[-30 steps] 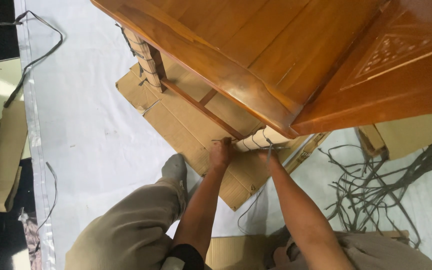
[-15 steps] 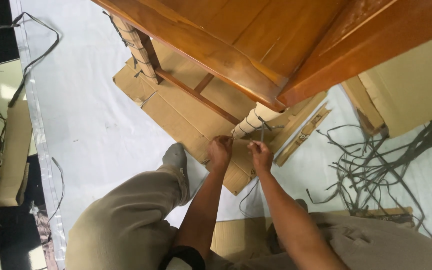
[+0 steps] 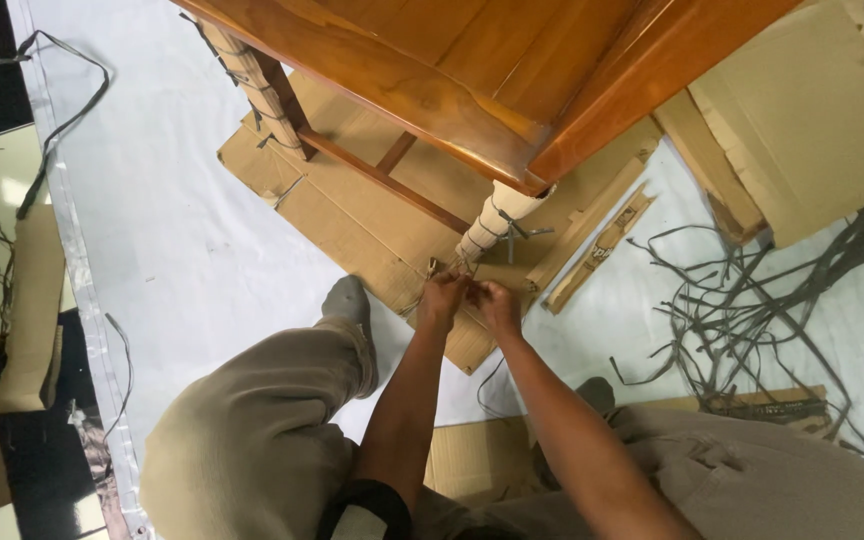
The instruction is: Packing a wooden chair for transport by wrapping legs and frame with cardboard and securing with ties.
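A polished wooden table (image 3: 472, 60) stands over flat cardboard sheets (image 3: 352, 225). Its near leg (image 3: 487, 225) is wrapped in cardboard bound with dark straps. My left hand (image 3: 442, 297) and my right hand (image 3: 495, 303) are close together at the foot of that leg, fingers pinched on a thin dark strap there. The strap itself is mostly hidden by my fingers. The far leg (image 3: 252, 80) is wrapped the same way.
A tangle of loose dark straps (image 3: 752, 310) lies on the white floor sheet at right. Folded cardboard (image 3: 812, 110) sits at upper right, more cardboard (image 3: 472, 460) under my legs. My socked foot (image 3: 347, 305) rests by the sheet's edge.
My hands have come down the wrapped leg from its top to its foot and drawn together. The view has shifted, with the table higher in the frame.
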